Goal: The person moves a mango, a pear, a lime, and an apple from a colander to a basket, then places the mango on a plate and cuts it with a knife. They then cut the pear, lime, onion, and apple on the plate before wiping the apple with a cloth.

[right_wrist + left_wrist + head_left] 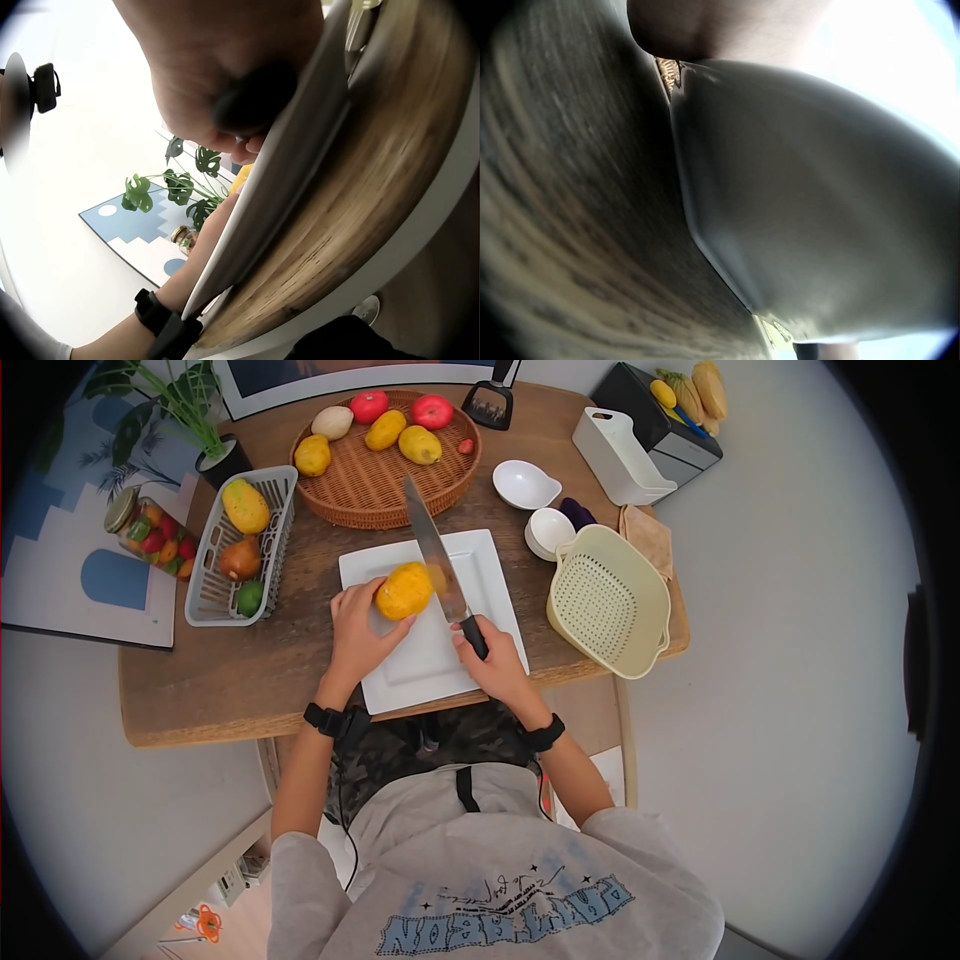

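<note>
In the head view a round orange-yellow fruit (404,591) sits over the white square plate (487,565). My left hand (360,630) holds the fruit from its left side, thumb below and fingers behind. My right hand (495,665) grips the black handle of a large kitchen knife (428,535). The blade points away from me, along the fruit's right side, and a blurred yellow patch shows on it. The left wrist view is mostly filled by the plate's side (802,202). In the right wrist view the black handle (255,97) shows under the right hand.
Behind the plate stands a round wicker tray (385,515) with several fruits. A grey basket (205,585) with produce is to the left, beside a glass jar (150,535). At right are a cream colander (610,600), white bowls (525,485) and a white bin (620,460).
</note>
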